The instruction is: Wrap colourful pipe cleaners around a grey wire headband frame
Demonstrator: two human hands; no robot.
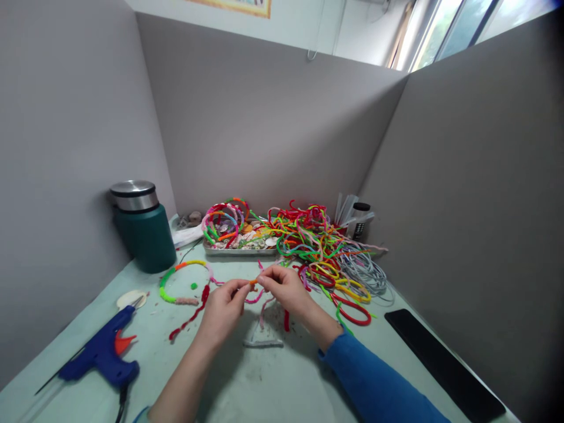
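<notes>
Between the fingertips of both hands is a short orange pipe cleaner (253,282). My left hand (223,309) pinches one end of it, and my right hand (285,288) pinches the other. Below the hands lie a pale pink pipe cleaner (263,314) and a grey pipe cleaner piece (263,343). A dark red pipe cleaner (189,320) stretches beside my left hand. Farther left rests a ring wrapped in several colours (166,288), partly hidden near the hand.
A blue glue gun (99,352) lies at left, near a green bottle (145,235). At the back are a metal tray (240,252) with buttons and rings, a heap of pipe cleaners (308,232) and coiled grey cord (363,270). A black strip (440,364) lies right. Grey partitions (273,129) enclose the table.
</notes>
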